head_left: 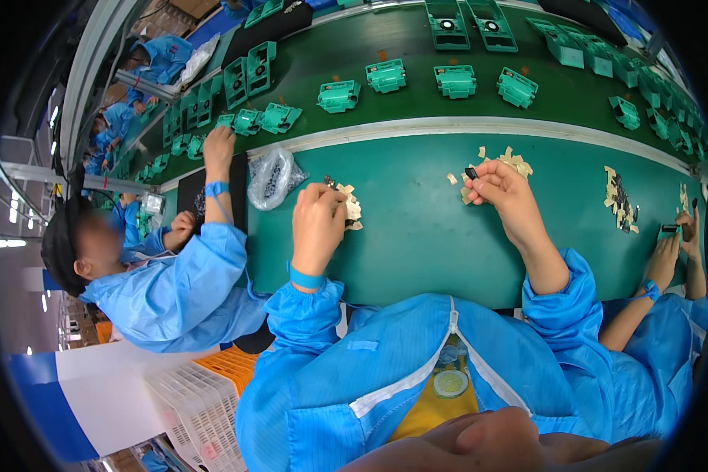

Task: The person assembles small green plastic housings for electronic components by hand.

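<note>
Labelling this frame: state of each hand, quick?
Left hand: fingers curled over the pile of beige paper bits; what it grips cannot be told.
Right hand: pinching a small black part.

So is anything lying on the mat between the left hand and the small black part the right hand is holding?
Nothing visible does. The left hand rests on beige pieces; bare green mat separates it from the right hand pinching the small black part.

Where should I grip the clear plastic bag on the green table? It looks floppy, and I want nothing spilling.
Take the plastic bag at its bunched upper end, from above. It lies crumpled and slack on the table, left of the left hand, so its sides give no firm hold.
</note>
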